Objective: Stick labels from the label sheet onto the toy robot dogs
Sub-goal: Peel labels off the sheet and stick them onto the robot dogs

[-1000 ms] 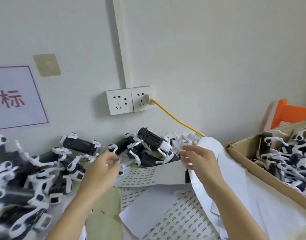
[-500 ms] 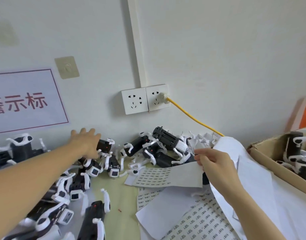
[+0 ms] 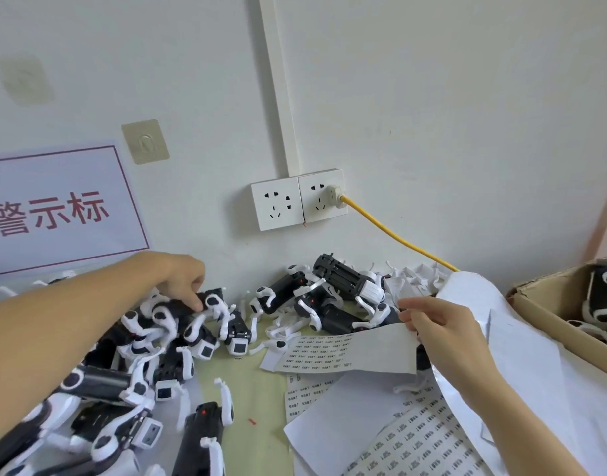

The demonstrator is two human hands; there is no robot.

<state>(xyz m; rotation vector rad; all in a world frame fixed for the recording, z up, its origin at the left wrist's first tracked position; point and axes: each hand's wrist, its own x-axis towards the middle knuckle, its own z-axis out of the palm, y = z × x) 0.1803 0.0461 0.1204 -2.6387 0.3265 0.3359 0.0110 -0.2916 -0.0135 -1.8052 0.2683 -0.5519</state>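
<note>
Black-and-white toy robot dogs lie heaped on the table at the left point(image 3: 123, 379) and against the wall under the sockets point(image 3: 336, 297). My left hand point(image 3: 178, 276) reaches over the left heap, its fingers curled round one black dog point(image 3: 209, 302) at the top of the pile. My right hand point(image 3: 439, 324) pinches the right end of a label sheet point(image 3: 343, 352), a strip with rows of small printed labels on its left part, held just above the table.
More label sheets and peeled backing paper point(image 3: 398, 438) cover the table at the lower right. A cardboard box point(image 3: 549, 321) with more dogs stands at the right edge. A yellow cable point(image 3: 395, 237) runs from the wall socket point(image 3: 324, 195) behind the papers.
My left hand left the label sheet, swung left to the dog heap and closed its fingers on a dog there. The view panned left. My right hand kept the sheet.
</note>
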